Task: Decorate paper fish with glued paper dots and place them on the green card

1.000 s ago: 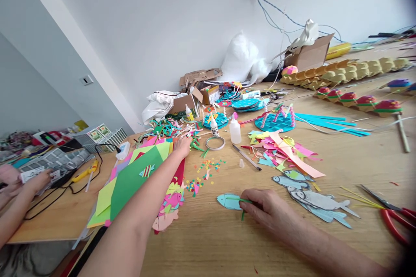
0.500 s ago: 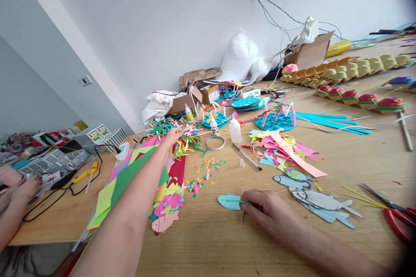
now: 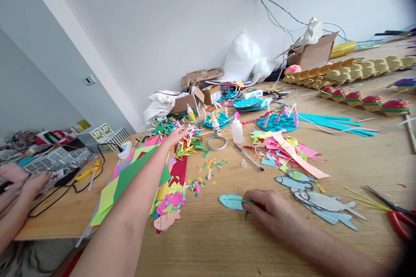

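My right hand [image 3: 264, 207] pinches the tail end of a light blue paper fish [image 3: 229, 201] lying on the table, along with a thin green paper strip [image 3: 246, 216] across it. My left arm stretches far forward. At its end my left hand [image 3: 177, 135] has its fingers extended over a heap of curled, colourful paper strips [image 3: 165, 126]; no held item shows in it. Yellow-green paper strips [image 3: 184, 150] lie just nearer than that hand. Right of my right hand sit several blue and grey paper fish [image 3: 321, 201].
Coloured paper sheets [image 3: 130, 181] and pink paper fish [image 3: 167, 220] lie beside my left forearm. Ahead are a glue bottle [image 3: 237, 130], a tape roll [image 3: 217, 143], a pen [image 3: 249, 158] and paper scraps [image 3: 289, 149]. Red-handled scissors [image 3: 398, 223] rest at right. Another person's hands [image 3: 34, 184] work at left.
My left hand has shifted farther forward into the strip heap, and its forearm now covers the striped fish on the green sheet. My right hand keeps its hold on the blue fish.
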`<state>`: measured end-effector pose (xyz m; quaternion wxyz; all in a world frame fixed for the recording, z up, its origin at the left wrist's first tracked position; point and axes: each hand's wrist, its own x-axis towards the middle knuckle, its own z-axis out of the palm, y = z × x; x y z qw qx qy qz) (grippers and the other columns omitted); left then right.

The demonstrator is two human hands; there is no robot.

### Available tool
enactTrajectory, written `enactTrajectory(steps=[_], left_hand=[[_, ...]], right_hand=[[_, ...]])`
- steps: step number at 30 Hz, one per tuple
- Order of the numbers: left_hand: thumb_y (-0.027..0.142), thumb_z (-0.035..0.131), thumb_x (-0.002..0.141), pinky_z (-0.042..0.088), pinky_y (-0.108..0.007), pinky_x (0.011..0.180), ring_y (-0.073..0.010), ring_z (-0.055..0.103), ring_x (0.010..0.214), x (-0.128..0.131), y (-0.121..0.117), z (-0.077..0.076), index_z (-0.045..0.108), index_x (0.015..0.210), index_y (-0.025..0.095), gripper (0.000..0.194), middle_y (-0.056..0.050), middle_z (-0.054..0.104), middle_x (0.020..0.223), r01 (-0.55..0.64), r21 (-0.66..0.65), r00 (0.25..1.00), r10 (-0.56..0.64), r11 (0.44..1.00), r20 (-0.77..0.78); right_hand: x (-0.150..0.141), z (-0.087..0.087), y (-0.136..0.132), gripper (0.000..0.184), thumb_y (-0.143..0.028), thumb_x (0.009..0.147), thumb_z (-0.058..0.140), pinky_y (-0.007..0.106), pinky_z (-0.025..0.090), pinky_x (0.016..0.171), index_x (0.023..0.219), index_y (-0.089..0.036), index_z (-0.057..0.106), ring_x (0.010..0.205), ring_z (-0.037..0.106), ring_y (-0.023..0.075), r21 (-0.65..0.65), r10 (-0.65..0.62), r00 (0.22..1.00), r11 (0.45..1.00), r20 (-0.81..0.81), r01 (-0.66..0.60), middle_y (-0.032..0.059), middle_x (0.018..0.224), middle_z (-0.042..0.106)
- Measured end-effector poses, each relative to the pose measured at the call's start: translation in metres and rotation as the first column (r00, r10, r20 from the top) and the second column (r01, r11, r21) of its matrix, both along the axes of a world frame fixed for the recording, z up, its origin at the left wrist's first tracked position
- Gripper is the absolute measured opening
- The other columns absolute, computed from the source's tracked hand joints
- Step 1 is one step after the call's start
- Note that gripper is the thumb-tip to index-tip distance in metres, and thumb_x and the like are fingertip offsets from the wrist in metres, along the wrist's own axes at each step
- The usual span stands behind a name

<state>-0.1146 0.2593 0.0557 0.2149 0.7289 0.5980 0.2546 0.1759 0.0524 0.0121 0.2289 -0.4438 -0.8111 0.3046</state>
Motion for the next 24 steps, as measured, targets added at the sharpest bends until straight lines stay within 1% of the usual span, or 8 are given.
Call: enactTrajectory(steps=[4,7,9,11,14,16,20,24], left_hand=[[0.048,0.048,0.072,0.039,-0.029,0.084,-0.0217,0.051,0.101,0.002,-0.004,0.001,0.048,0.114,0.014,0.053,-0.009,0.054,0.114,0.072,-0.04,0.994,-0.075,0.997,-0.075],[0.049,0.044,0.075,0.035,-0.028,0.09,-0.0214,0.046,0.108,0.005,-0.005,0.0,0.049,0.114,0.018,0.051,-0.006,0.048,0.122,0.124,-0.063,0.98,-0.133,0.99,-0.149],[0.049,0.04,0.077,0.03,-0.03,0.094,-0.0213,0.041,0.114,0.007,-0.005,0.0,0.05,0.114,0.02,0.048,-0.004,0.044,0.126,0.134,-0.059,0.968,-0.143,0.989,-0.206],[0.048,0.04,0.078,0.025,-0.034,0.097,-0.0229,0.037,0.116,0.01,-0.005,-0.001,0.052,0.112,0.023,0.044,-0.003,0.044,0.126,0.116,-0.035,0.956,-0.121,0.993,-0.267],[0.044,0.039,0.079,0.02,-0.046,0.097,-0.0276,0.035,0.117,0.016,-0.007,0.001,0.057,0.104,0.025,0.037,-0.002,0.047,0.124,0.061,0.055,0.937,-0.038,0.997,-0.347],[0.039,0.038,0.08,0.018,-0.049,0.096,-0.0285,0.036,0.114,0.019,-0.01,0.005,0.06,0.096,0.024,0.031,-0.004,0.051,0.118,0.048,0.134,0.925,0.006,0.99,-0.38],[0.025,0.033,0.082,0.026,-0.043,0.093,-0.0253,0.045,0.105,0.025,-0.015,0.019,0.062,0.086,0.016,0.03,-0.011,0.059,0.102,0.055,0.282,0.921,0.061,0.958,-0.385],[0.018,0.035,0.08,0.032,-0.035,0.09,-0.0219,0.048,0.1,0.036,-0.024,0.04,0.06,0.089,0.013,0.027,-0.011,0.059,0.1,0.041,0.379,0.942,0.091,0.924,-0.323]], right_hand=[[0.0,-0.001,0.001,0.025,-0.025,0.079,0.037,0.022,0.032,0.053,0.063,-0.018,0.053,0.057,0.049,0.0117,-0.008,-0.001,1.0,1.0,0.005,0.001,0.0012,0.061,0.057],[0.002,-0.001,0.002,0.023,-0.027,0.079,0.038,0.022,0.031,0.052,0.064,-0.018,0.054,0.056,0.047,0.0112,-0.056,-0.019,1.0,0.998,-0.01,0.019,0.0005,0.061,0.056],[0.004,-0.001,0.003,0.023,-0.029,0.078,0.039,0.021,0.03,0.05,0.065,-0.018,0.054,0.055,0.046,0.0106,-0.093,-0.039,0.999,0.995,-0.027,0.036,-0.0004,0.06,0.055],[0.005,-0.001,0.004,0.024,-0.031,0.078,0.039,0.021,0.029,0.048,0.065,-0.018,0.054,0.053,0.043,0.0097,-0.122,-0.053,0.998,0.991,-0.043,0.048,-0.0015,0.057,0.052],[0.007,-0.001,0.006,0.025,-0.034,0.078,0.039,0.021,0.028,0.045,0.066,-0.018,0.054,0.049,0.039,0.0087,-0.175,-0.065,0.994,0.983,-0.084,0.049,-0.0031,0.052,0.047],[0.007,-0.002,0.007,0.026,-0.035,0.078,0.039,0.02,0.028,0.044,0.067,-0.018,0.054,0.047,0.039,0.0085,-0.219,-0.073,0.989,0.975,-0.128,0.043,-0.0036,0.051,0.045],[0.008,-0.004,0.009,0.028,-0.038,0.078,0.039,0.02,0.031,0.044,0.068,-0.018,0.054,0.045,0.041,0.0079,-0.301,-0.107,0.963,0.953,-0.246,0.029,-0.0042,0.049,0.045],[0.009,-0.003,0.011,0.032,-0.044,0.076,0.039,0.02,0.03,0.041,0.066,-0.017,0.053,0.04,0.039,0.0073,-0.405,-0.167,0.929,0.914,-0.33,0.021,-0.005,0.044,0.043]])
